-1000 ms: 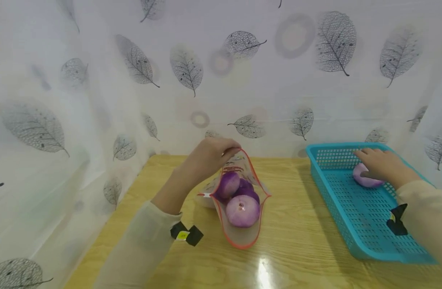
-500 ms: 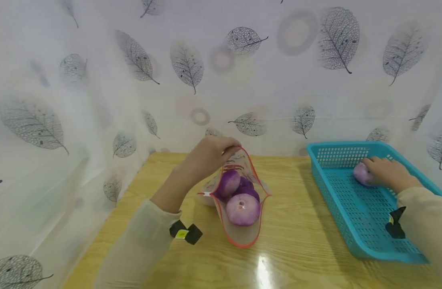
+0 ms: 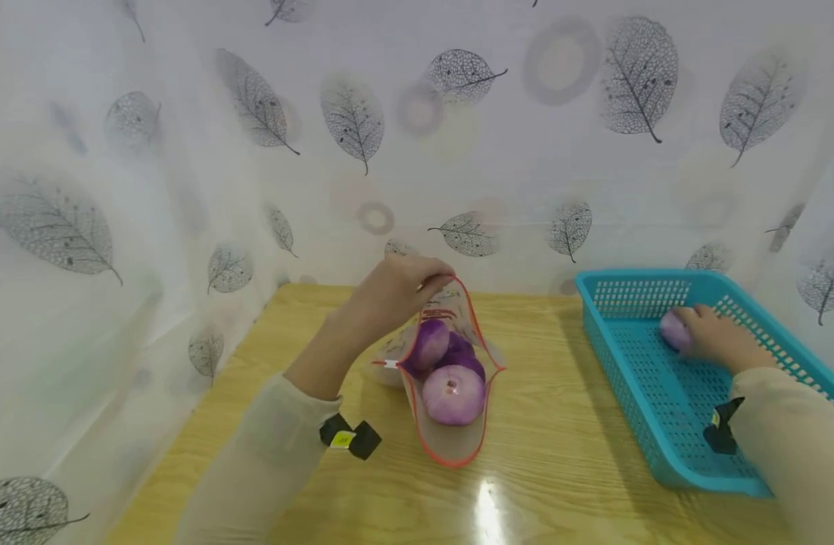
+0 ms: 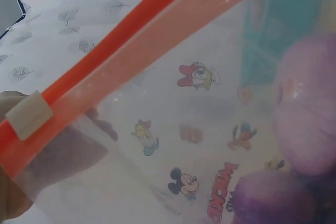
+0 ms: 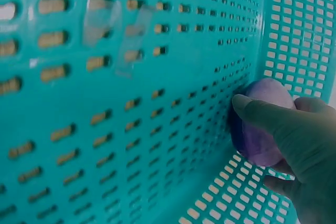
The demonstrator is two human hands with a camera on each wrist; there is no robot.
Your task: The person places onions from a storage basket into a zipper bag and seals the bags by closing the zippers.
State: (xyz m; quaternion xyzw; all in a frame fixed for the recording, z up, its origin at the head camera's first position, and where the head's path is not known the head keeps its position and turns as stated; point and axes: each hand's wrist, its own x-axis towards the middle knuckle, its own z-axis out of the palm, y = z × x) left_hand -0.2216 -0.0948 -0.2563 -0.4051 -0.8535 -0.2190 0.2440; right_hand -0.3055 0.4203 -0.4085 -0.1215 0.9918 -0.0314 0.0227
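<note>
My left hand (image 3: 399, 291) pinches the top edge of a clear zip bag (image 3: 454, 446) with a red-orange rim, holding its mouth wide apart. Several purple onions (image 3: 454, 395) lie inside the bag. In the left wrist view the bag's white slider (image 4: 30, 115) sits on the zip, and cartoon prints show on the film. My right hand (image 3: 720, 337) is inside the blue basket (image 3: 628, 409), its fingers and thumb curled round another purple onion (image 3: 675, 330). The right wrist view shows the thumb across this onion (image 5: 262, 142), close by the basket's floor.
The bag rests on a wooden table (image 3: 546, 454), left of the basket. Behind and at the left hangs a pale curtain (image 3: 308, 189) printed with grey leaves. Black sensor blocks (image 3: 351, 437) are strapped at both wrists.
My right hand has come down over the onion in the basket, closed its fingers round it, and shifted slightly left with it. The left hand stays at the bag's edge.
</note>
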